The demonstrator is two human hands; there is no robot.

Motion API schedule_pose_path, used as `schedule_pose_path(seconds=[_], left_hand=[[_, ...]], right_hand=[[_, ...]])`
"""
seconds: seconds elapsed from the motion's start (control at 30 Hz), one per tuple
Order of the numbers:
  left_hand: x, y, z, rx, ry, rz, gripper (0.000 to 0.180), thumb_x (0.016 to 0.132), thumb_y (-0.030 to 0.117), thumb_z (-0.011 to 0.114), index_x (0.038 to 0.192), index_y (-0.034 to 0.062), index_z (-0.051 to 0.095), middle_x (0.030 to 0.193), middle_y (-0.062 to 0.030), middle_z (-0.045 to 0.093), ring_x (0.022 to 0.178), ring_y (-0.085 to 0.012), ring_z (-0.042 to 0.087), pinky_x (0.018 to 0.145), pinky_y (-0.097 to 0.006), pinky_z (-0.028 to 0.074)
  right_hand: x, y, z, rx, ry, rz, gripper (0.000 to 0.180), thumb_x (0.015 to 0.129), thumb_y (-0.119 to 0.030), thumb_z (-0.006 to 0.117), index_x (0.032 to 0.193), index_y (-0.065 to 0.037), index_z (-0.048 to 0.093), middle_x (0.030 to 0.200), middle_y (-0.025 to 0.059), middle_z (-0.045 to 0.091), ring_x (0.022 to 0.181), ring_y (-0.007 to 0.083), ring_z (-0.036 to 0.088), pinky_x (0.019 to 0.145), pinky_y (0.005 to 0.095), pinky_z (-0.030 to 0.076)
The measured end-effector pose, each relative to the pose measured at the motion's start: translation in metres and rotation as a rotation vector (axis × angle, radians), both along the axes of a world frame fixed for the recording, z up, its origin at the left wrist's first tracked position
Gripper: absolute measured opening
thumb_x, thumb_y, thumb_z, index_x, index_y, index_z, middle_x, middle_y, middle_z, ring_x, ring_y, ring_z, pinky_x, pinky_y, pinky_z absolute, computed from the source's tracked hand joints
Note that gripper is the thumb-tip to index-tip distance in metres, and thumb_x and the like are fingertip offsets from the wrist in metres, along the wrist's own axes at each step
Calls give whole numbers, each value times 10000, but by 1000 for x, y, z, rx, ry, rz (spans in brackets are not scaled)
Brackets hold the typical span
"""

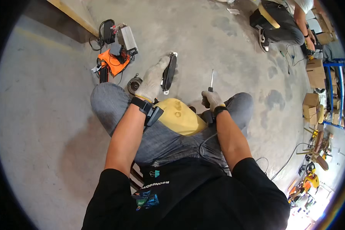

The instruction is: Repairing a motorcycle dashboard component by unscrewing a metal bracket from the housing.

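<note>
My left hand, in a pale work glove, is closed around a long black part with rounded ends and metal tabs. It is held out past my left knee. In my gloved right hand is a screwdriver, its metal shaft pointing away from me and its dark handle inside my fist. The shaft stands apart from the black part. Between my knees sits a yellow object with round marks on its top; its kind is unclear. A round dark metal piece lies beside my left wrist.
Left of centre on the concrete floor lie an orange cloth or bag, a silver box, a black adapter and tangled cables. At upper right another person crouches. Cardboard boxes and a blue rack line the right.
</note>
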State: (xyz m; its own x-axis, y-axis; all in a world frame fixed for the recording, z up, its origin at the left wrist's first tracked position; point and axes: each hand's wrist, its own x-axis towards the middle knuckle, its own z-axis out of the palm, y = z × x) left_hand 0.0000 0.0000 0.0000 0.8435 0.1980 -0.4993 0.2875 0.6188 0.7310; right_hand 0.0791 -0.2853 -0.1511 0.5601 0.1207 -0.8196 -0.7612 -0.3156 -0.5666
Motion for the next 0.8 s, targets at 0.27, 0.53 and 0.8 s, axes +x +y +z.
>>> schedule_pose_path(seconds=[0.27,0.53,0.8], left_hand=[[5,1,1,124,101,-45,541,1063,416,580,1476,67,568,1142,-49,662,990,-156,657,866,-341,586],[5,-2,6,174,137,-19,564,1060,402,574,1504,56,542,1133,-46,654,958,-148,656,824,-328,593],[9,-2,14,256,181,-65,571,1060,413,555,1504,54,543,1102,-46,657,941,-142,657,800,-313,588]], right_hand=[[6,8,-20,-100,21,5,219,863,-184,712,741,-50,588,614,67,565,463,213,549,445,360,448],[10,7,-36,-50,55,13,235,868,-202,718,731,-59,590,612,67,566,478,220,572,451,367,449],[14,10,-36,-54,54,-47,231,857,-174,709,705,-71,569,603,63,553,456,220,557,445,367,453]])
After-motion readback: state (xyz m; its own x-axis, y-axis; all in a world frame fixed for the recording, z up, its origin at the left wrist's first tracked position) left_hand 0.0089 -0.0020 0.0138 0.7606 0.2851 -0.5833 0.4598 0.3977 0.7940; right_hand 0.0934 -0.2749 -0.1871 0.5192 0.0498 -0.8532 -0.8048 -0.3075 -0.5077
